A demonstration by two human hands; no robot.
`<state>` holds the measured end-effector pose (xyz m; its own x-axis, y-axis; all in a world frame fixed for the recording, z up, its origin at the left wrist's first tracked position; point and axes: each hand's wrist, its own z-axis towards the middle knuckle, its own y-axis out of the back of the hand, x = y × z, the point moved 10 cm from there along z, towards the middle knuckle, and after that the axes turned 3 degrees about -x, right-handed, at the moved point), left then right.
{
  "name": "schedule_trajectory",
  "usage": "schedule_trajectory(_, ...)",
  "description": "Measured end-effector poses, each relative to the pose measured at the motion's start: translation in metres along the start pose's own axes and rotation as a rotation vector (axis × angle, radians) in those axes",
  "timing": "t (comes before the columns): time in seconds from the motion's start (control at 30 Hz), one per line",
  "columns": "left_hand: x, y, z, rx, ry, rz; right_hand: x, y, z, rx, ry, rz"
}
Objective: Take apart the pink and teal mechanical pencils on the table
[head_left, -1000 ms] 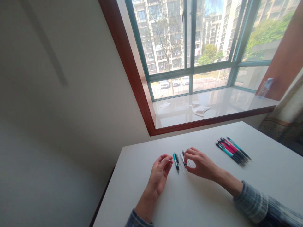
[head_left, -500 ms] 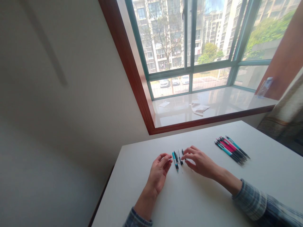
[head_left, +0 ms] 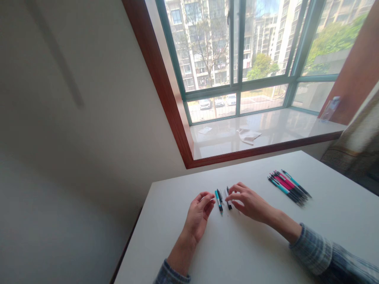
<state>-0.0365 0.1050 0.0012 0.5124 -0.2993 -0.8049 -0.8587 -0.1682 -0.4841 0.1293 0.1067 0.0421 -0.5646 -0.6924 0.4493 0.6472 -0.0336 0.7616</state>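
Head view: I'm watching both bare hands working at the lower middle of the frame, above a white table (head_left: 166,232). The left hand (head_left: 197,216) is resting on its side, with its fingers loosely curled and holding nothing, just beside a teal-and-black pen (head_left: 218,202). The right hand (head_left: 248,204) is arching over, its fingers (head_left: 237,193) curving down toward a slim black pen (head_left: 229,204). They are reaching that pen, but I cannot tell from here whether they are gripping it. A second black pen (head_left: 219,194) is lying tight against the teal one, and a pale strip (head_left: 225,196) is showing between the pens, too faint for me to identify. Over at the right of the table, a heap of pink, teal and black pens (head_left: 288,188) is lying in a loose fan, well apart from both hands. I'm judging all these pens to be light, stiff and smooth, and apt to roll or skid on the table top, so I'm favouring a pinch around the middle of the barrel, clear of the clip and tip. Higher in the frame, a white cloth (head_left: 248,136) and a paper slip (head_left: 205,130) are lying on the window sill (head_left: 281,130).
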Motion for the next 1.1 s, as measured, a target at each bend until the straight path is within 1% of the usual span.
schedule_trajectory(0.17, -0.001, -0.001, 0.000, 0.000, -0.001, 0.002, 0.000, -0.004, 0.000, 0.028, 0.014, 0.024)
schedule_trajectory(0.33, -0.001, 0.000, 0.000, -0.011, 0.001, 0.003, 0.001, -0.003, 0.001, 0.043, 0.002, 0.065)
schedule_trajectory(0.67, 0.001, 0.001, 0.002, -0.004, 0.002, 0.014, 0.006, 0.003, 0.003, 0.022, 0.010, 0.026)
schedule_trajectory(0.83, 0.001, 0.001, 0.001, 0.001, 0.003, 0.020, 0.007, 0.001, 0.002, 0.041, 0.019, -0.015)
schedule_trajectory(0.97, 0.000, -0.001, 0.001, 0.000, 0.002, 0.017, 0.009, -0.001, 0.001, 0.053, 0.035, -0.002)
schedule_trajectory(1.1, 0.000, -0.001, 0.001, 0.000, 0.005, 0.015, 0.009, 0.001, 0.001, 0.049, 0.020, 0.005)
